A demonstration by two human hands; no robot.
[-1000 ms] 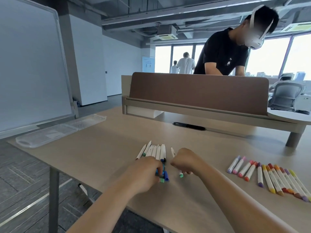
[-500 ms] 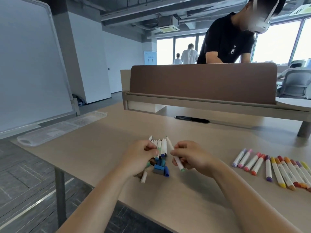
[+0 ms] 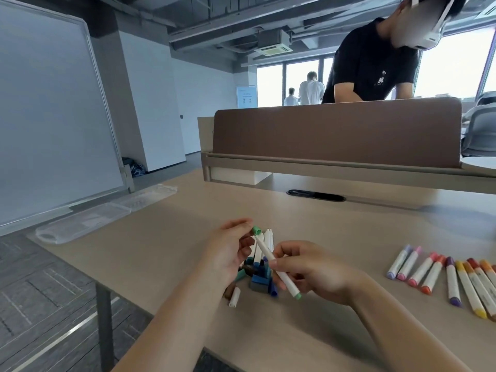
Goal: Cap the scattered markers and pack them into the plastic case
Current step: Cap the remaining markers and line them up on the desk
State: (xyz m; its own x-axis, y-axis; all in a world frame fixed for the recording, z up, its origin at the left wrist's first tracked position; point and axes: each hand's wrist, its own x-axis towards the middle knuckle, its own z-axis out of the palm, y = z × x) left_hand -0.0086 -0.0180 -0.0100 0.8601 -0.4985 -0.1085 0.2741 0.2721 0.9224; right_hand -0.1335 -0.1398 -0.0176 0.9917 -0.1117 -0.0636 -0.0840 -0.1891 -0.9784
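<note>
My left hand [image 3: 228, 253] pinches a small green cap [image 3: 256, 230] between thumb and forefinger. My right hand [image 3: 314, 275] has its fingers curled round the white barrel of a marker [image 3: 273, 260]. The marker's tip sits just under the cap; I cannot tell whether it has entered.

To do this well, I judge I should line the barrel up with the cap's mouth, then push straight until it seats. Both look like smooth hard plastic, the barrel a slim round tube with a green end near my right palm.

Beneath my fingers lies a heap of loose caps and uncapped markers [image 3: 259, 280]. The capped markers [image 3: 440, 275] lie in a row well right of my right fingers. The clear plastic case [image 3: 86, 224] lies well beyond my left fingers.
</note>
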